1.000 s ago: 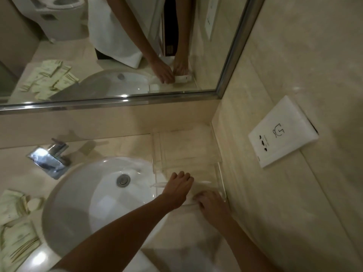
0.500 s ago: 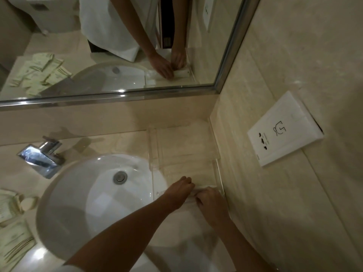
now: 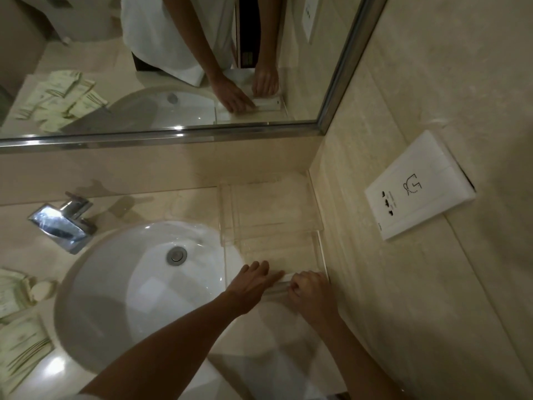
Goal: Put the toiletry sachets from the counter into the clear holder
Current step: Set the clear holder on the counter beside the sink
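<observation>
Reaching over the basin [image 3: 121, 284], the left hand [image 3: 251, 287] lay flat, fingers straight, on the front edge of the clear holder [image 3: 271, 220]; the right hand [image 3: 311, 293] had its grip curled around that edge. The toiletry sachets [image 3: 20, 342] lay well apart on the counter [image 3: 288, 356], left of the basin. Farther back stood the tap [image 3: 62, 223] and mirror [image 3: 173, 67].

I have only the one view, a wide-angle camera worn on the head, looking forward and steeply down over the counter [image 3: 178, 203] from close above the basin [image 3: 138, 284]. It faces the back wall, so the mirror [image 3: 161, 82] fills the top of the frame. The side wall with its socket plate [image 3: 418, 186] bends along my right edge.
</observation>
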A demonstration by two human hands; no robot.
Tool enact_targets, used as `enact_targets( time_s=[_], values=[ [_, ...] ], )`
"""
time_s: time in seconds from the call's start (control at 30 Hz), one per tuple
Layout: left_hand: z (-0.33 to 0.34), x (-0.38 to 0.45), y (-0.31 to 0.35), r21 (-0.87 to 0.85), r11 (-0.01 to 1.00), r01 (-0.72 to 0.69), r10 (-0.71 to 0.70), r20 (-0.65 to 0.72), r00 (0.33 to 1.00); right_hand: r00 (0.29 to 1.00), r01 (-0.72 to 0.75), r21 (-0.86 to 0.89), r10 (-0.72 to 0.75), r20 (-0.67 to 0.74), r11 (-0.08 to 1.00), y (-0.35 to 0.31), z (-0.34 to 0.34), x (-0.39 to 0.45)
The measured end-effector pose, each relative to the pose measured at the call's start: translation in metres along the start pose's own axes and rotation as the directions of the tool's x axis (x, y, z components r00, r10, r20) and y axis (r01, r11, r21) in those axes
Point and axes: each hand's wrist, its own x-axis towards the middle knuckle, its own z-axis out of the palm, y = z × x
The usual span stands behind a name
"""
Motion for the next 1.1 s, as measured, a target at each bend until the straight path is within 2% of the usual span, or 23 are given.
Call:
enact_targets(
  time_s=[0.1,0.27,0.37,0.6,0.73,0.9,1.1],
  values=[
    [0.002,0.003,-0.004,0.020,1.000,-0.016,0.015,0.049,0.999,0.999,-0.047,0.031,0.048,-0.009,0.998,-0.001,-0.006,0.001],
    [-0.004,0.002,-0.010,0.163,0.984,-0.071,0.058,0.083,0.995,0.985,-0.169,0.031,0.170,-0.036,0.985,-0.001,-0.019,0.002],
    [-0.008,-0.001,-0.014,0.179,0.983,-0.036,0.019,0.095,0.995,0.978,-0.206,0.059,0.208,-0.027,0.977,-0.002,-0.025,0.004],
    [-0.033,-0.019,-0.023,0.185,0.981,0.063,-0.055,-0.048,0.997,0.973,-0.224,0.002,0.224,0.051,0.975,-0.015,-0.033,0.009],
    [-0.047,-0.040,-0.041,0.202,0.971,0.129,-0.106,-0.119,0.987,0.969,-0.193,-0.076,0.202,0.140,0.978,-0.038,-0.043,0.019],
    [-0.061,-0.088,-0.070,0.226,0.947,0.228,-0.201,-0.135,0.970,0.981,-0.101,-0.129,0.121,0.154,0.986,-0.087,-0.052,0.033],
    [-0.055,-0.159,-0.114,0.115,0.937,0.329,-0.302,-0.205,0.931,0.987,0.058,-0.183,-0.028,0.160,0.981,-0.169,-0.054,0.038]
  ],
)
